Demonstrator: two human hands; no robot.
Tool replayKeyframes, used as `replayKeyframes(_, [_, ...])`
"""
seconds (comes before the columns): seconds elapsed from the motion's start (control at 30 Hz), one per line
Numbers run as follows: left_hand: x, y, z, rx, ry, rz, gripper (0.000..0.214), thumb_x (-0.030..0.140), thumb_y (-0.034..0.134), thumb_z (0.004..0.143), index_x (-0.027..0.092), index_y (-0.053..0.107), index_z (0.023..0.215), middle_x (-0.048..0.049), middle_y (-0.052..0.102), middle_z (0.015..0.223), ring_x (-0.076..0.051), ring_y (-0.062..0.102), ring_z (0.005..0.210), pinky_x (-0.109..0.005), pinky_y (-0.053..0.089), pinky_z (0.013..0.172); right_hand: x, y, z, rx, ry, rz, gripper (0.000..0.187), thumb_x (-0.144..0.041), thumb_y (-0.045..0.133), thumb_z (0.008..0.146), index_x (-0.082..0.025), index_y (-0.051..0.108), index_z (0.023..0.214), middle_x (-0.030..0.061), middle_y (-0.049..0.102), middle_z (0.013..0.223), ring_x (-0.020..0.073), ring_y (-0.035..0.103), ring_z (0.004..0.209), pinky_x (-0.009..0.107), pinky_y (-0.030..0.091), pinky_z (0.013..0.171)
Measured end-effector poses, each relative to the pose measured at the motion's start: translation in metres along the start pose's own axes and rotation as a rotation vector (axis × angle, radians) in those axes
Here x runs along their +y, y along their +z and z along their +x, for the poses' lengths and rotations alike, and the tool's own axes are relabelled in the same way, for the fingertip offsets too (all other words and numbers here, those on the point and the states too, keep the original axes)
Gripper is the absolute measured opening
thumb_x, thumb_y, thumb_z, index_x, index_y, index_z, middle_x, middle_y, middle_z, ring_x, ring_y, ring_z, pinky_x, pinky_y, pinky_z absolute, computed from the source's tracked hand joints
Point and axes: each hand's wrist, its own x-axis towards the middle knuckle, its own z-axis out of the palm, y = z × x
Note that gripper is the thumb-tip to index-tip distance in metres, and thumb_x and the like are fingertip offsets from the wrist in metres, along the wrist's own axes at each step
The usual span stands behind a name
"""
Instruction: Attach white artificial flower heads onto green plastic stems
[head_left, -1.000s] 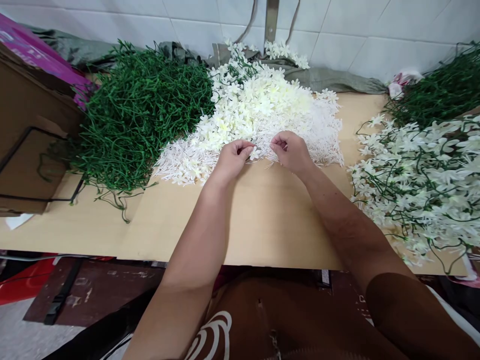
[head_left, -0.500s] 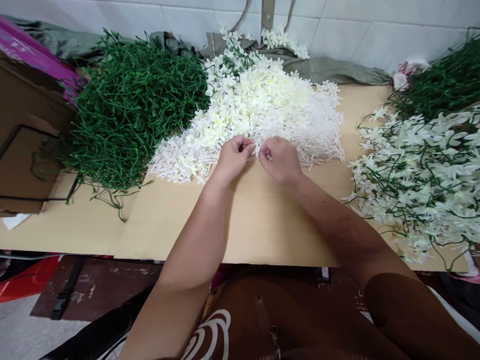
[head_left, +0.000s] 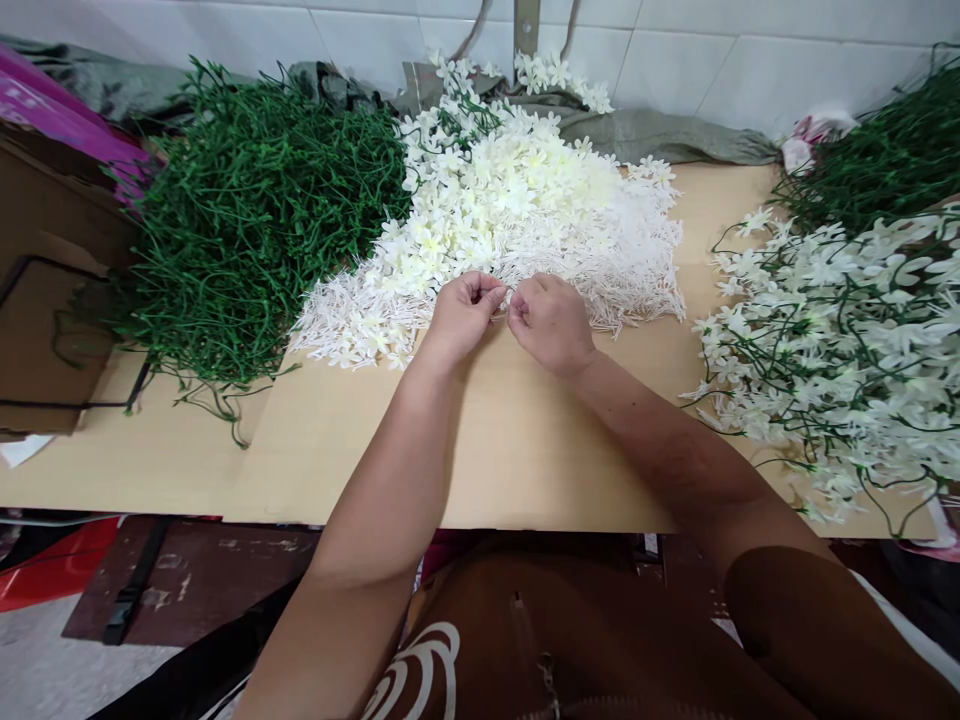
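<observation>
Drawn closer to the left hand (head_left: 465, 318), the curled right hand (head_left: 553, 325), its contents hidden, meets the left's pinched small white plastic-looking piece (head_left: 507, 299) at the near edge of the white-and-yellow artificial-flower pile (head_left: 510, 190), apparently fine fingertip work needing steady alignment.

You've got decent room over the bare board (head_left: 540, 450) between your forearms (head_left: 397, 440), lower center, plus a lane right of center up to the grey cloth (head_left: 675, 138). Green stems (head_left: 270, 210) and a box (head_left: 45, 340) block the left side, white flowers (head_left: 495, 200) fill top center, flowering sprays (head_left: 862, 340) crowd the right edge.
</observation>
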Motion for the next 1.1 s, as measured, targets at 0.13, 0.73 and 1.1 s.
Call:
replayKeyframes(0.13, [0.005, 0.002, -0.003, -0.015, -0.033, -0.014, 0.011, 0.008, 0.063, 0.074, 0.016, 0.060, 0.067, 0.0037, 0.054, 0.054, -0.007, 0.045, 0.049, -0.022, 0.038, 0.050, 0.001, 0.001, 0.000, 0.005, 0.017, 0.031, 0.011, -0.017, 0.048, 0.085, -0.019, 0.055, 0.076, 0.0094, 0.063, 0.083, 0.0231, 0.054, 0.082, 0.036, 0.041, 0.076])
replayKeyframes(0.73, [0.008, -0.004, -0.005, -0.091, -0.061, -0.217, 0.016, 0.017, 0.075, 0.068, 0.019, 0.064, 0.079, 0.0035, 0.057, 0.062, -0.007, 0.052, 0.054, -0.020, 0.042, 0.051, 0.018, 0.007, -0.001, 0.101, -0.044, 0.286, 0.008, -0.019, 0.053, 0.088, -0.022, 0.054, 0.081, 0.0080, 0.065, 0.096, 0.0228, 0.057, 0.098, 0.037, 0.044, 0.092])
replayKeyframes(1.1, [0.007, -0.004, -0.007, -0.144, 0.002, -0.252, 0.029, 0.031, 0.085, 0.063, 0.021, 0.065, 0.081, 0.0019, 0.059, 0.065, -0.009, 0.054, 0.057, -0.022, 0.046, 0.055, 0.012, 0.010, -0.002, 0.038, 0.146, 0.572, 0.009, -0.020, 0.058, 0.085, -0.022, 0.052, 0.078, 0.0062, 0.064, 0.097, 0.0196, 0.060, 0.098, 0.032, 0.051, 0.082])
